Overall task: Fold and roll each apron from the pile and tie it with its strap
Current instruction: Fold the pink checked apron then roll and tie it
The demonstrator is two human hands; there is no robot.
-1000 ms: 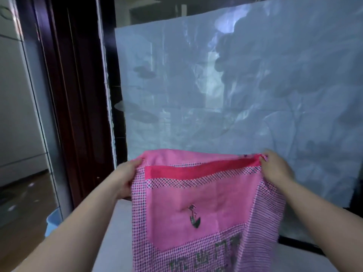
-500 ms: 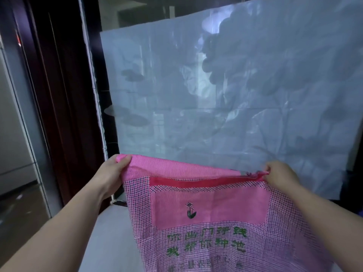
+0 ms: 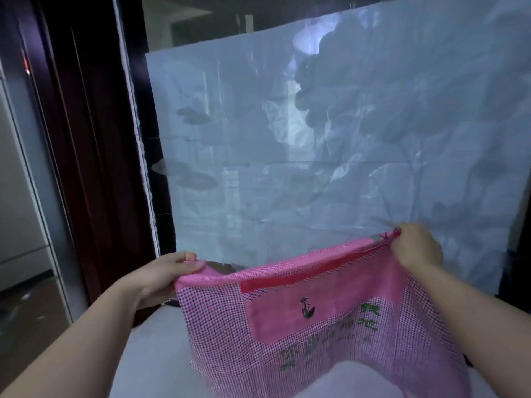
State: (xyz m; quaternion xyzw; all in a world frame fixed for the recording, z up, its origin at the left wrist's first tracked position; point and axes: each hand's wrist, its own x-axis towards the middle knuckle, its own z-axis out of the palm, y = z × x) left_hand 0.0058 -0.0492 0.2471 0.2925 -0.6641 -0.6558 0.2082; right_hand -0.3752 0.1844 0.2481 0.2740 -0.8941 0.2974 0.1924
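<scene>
From the head camera, the person held a pink checked apron [image 3: 218, 320] up in front of them, spread out between both hands. The left hand [image 3: 166, 275] pinched the upper left corner, thumb on top and fingers curled beneath the cloth. The right hand [image 3: 416, 249] pinched the upper right corner and sat higher, so the top edge slanted upward to the right. A plain pink pocket [image 3: 275, 314] with a red trim [image 3: 287, 282] along its top faced the camera, and a small dark motif [image 3: 307, 308] showed on it. Green characters [image 3: 330, 340], creased and partly blurred, ran below the pocket. The apron hung down over a white surface [image 3: 155, 357]; whether its lower edge touched that surface could not be told. Behind it hung a pale wrinkled sheet [image 3: 344, 139], with a dark door frame [image 3: 86, 139] to the left.
</scene>
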